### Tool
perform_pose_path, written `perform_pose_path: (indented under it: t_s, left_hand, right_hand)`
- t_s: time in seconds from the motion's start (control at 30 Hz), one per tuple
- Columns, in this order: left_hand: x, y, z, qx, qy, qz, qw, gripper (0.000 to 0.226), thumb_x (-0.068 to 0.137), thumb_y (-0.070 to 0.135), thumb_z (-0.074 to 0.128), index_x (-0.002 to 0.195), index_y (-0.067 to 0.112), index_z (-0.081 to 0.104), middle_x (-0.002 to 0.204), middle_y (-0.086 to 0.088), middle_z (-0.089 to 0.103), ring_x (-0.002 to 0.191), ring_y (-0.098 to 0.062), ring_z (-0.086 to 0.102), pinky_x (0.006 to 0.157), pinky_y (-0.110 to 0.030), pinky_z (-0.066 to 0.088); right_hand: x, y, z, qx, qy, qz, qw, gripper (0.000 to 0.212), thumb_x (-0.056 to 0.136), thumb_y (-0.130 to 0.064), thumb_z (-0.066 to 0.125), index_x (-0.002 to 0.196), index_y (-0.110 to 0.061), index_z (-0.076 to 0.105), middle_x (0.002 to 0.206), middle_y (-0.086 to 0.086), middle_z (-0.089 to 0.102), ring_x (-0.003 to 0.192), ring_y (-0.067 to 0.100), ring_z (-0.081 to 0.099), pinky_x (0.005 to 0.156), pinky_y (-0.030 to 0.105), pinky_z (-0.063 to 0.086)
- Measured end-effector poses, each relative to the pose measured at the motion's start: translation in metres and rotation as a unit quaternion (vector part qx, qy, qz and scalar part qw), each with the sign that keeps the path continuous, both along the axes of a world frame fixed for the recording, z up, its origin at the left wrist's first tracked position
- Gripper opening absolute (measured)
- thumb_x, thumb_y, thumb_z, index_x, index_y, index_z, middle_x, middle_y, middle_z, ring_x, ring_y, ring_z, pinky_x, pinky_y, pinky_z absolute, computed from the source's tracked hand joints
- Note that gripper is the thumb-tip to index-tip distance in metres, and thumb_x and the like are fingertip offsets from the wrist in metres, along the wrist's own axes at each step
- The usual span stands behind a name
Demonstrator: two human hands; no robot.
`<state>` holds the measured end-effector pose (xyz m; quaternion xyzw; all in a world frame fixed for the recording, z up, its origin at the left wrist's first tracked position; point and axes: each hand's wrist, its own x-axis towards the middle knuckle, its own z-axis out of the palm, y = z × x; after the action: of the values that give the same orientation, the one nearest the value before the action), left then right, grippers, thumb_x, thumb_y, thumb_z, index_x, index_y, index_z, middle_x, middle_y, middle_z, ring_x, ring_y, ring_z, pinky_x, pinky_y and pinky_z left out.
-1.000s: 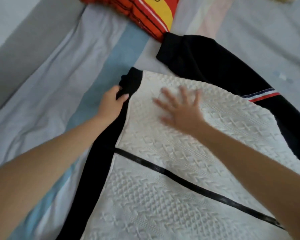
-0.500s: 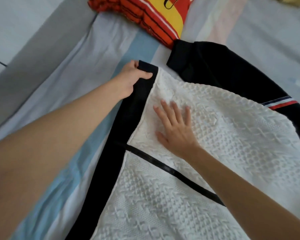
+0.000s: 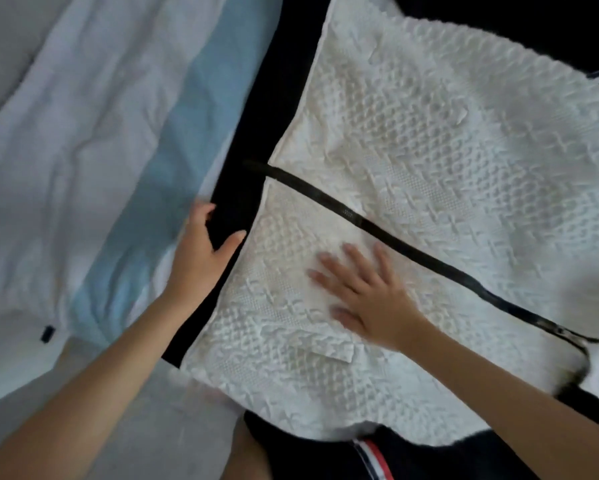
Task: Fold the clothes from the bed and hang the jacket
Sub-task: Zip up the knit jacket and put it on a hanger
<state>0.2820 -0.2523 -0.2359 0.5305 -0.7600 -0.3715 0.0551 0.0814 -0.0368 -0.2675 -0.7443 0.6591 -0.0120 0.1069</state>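
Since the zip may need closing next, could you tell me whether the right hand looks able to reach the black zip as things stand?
Probably yes: the right hand lies flat on the white jacket, fingertips just short of the zip, with nothing between them.

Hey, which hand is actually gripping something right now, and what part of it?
The left hand grips the black hem band of the white textured jacket, thumb over its edge. The right hand lies flat on the jacket, holding nothing.
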Motion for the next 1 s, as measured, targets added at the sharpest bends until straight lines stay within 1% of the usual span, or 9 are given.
perform_pose_path:
  t_s: [0.1,0.27,0.37,0.5,0.67,0.77,0.83,0.9,1.0]
  left_hand:
    - [0.045,0.026,0.001,0.005,-0.094,-0.037,0.995,0.034,0.089,0.038,0.06,0.099,0.006,0.057,0.077,-0.005,0.06,0.069,-0.023,0.057,0.06,-0.037,0.043]
    - [0.085,0.017,0.004,-0.057,-0.075,-0.01,0.995,0.029,0.095,0.021,0.056,0.1,-0.007,0.054,0.083,-0.03,0.06,0.079,-0.04,0.06,0.065,-0.037,0.035]
    - [0.091,0.01,0.001,0.009,-0.047,0.01,0.999,0.026,0.093,0.025,0.059,0.086,0.001,0.054,0.067,-0.014,0.052,0.071,-0.036,0.056,0.059,-0.028,0.025]
    - [0.126,0.058,0.014,0.039,-0.082,0.056,0.994,0.039,0.084,0.041,0.067,0.075,0.009,0.047,0.057,0.003,0.043,0.059,-0.023,0.048,0.051,-0.032,0.026]
    - [0.155,0.083,0.039,0.029,-0.062,-0.044,0.997,0.048,0.075,0.038,0.078,0.093,0.0,0.054,0.079,-0.015,0.06,0.069,-0.023,0.057,0.053,-0.03,0.04]
    - [0.15,0.073,0.049,-0.069,-0.155,-0.114,0.979,0.043,0.085,0.028,0.07,0.109,-0.002,0.051,0.086,-0.022,0.06,0.077,-0.036,0.058,0.058,-0.039,0.038]
    - [0.139,0.071,0.051,-0.105,-0.217,-0.126,0.962,0.041,0.087,0.021,0.066,0.12,0.002,0.05,0.094,-0.022,0.062,0.087,-0.038,0.059,0.065,-0.044,0.042]
    - [0.12,0.086,0.05,-0.13,-0.269,-0.102,0.949,0.052,0.085,0.007,0.063,0.133,0.009,0.045,0.115,-0.02,0.059,0.103,-0.037,0.056,0.081,-0.046,0.041]
    - [0.08,0.127,0.055,-0.181,-0.245,-0.074,0.95,0.067,0.084,0.001,0.054,0.145,0.014,0.031,0.142,-0.019,0.038,0.126,-0.035,0.038,0.099,-0.044,0.028]
  right_hand:
    - [-0.018,0.009,-0.005,0.029,0.046,-0.016,0.998,0.059,0.096,-0.058,0.029,0.15,-0.035,0.023,0.158,-0.007,0.02,0.146,0.03,0.013,0.117,0.055,0.009]
    - [-0.029,-0.018,0.007,0.12,0.094,-0.064,0.986,0.071,0.088,-0.073,0.014,0.15,-0.042,0.002,0.158,-0.014,0.0,0.146,0.031,0.007,0.108,0.066,-0.005]
    - [-0.013,-0.021,0.017,0.164,0.099,-0.149,0.97,0.066,0.092,-0.068,0.007,0.146,-0.04,-0.018,0.157,-0.017,-0.015,0.147,0.028,-0.005,0.11,0.063,-0.008]
    - [0.072,0.009,0.045,0.115,-0.052,-0.26,0.957,0.069,0.097,-0.05,0.026,0.153,-0.018,0.001,0.16,0.007,0.006,0.147,0.028,0.005,0.117,0.052,0.003]
    - [0.149,0.128,0.065,0.16,-0.141,-0.059,0.975,0.06,0.089,-0.055,0.043,0.137,-0.019,0.04,0.124,0.004,0.058,0.11,0.022,0.057,0.09,0.036,0.046]
    - [0.147,0.205,0.071,0.264,-0.116,-0.073,0.955,0.053,0.064,-0.039,0.078,0.111,-0.017,0.065,0.083,-0.005,0.067,0.08,0.016,0.065,0.081,0.025,0.038]
    - [0.14,0.229,0.079,0.327,-0.073,-0.049,0.941,0.027,0.049,-0.023,0.078,0.074,-0.02,0.068,0.059,-0.006,0.06,0.063,0.019,0.061,0.073,0.025,0.03]
    - [0.135,0.227,0.098,0.401,-0.077,-0.042,0.912,0.012,0.062,-0.028,0.053,0.063,-0.02,0.062,0.063,-0.004,0.061,0.072,0.021,0.06,0.071,0.027,0.024]
    - [0.137,0.19,0.115,0.466,-0.214,-0.052,0.857,0.023,0.08,-0.031,0.048,0.082,-0.026,0.07,0.112,-0.01,0.062,0.112,0.014,0.048,0.091,0.025,0.022]
